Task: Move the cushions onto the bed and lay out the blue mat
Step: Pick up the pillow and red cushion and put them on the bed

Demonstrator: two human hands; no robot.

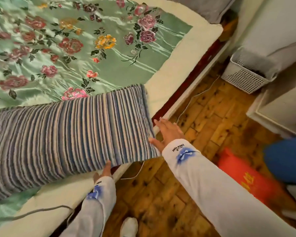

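The striped cushion lies on the bed at its near edge, left hand tucked under its 6 o'clock side, grip hidden, right hand open and flat at its 3 o'clock end, holding nothing; next, I judge, comes the red cushion on the floor.

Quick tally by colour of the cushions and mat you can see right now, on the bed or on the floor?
Blue-striped cushion, on the bed: 1
Red cushion, on the floor: 1
Blue item, at the right edge, possibly the mat: 1
Total: 3
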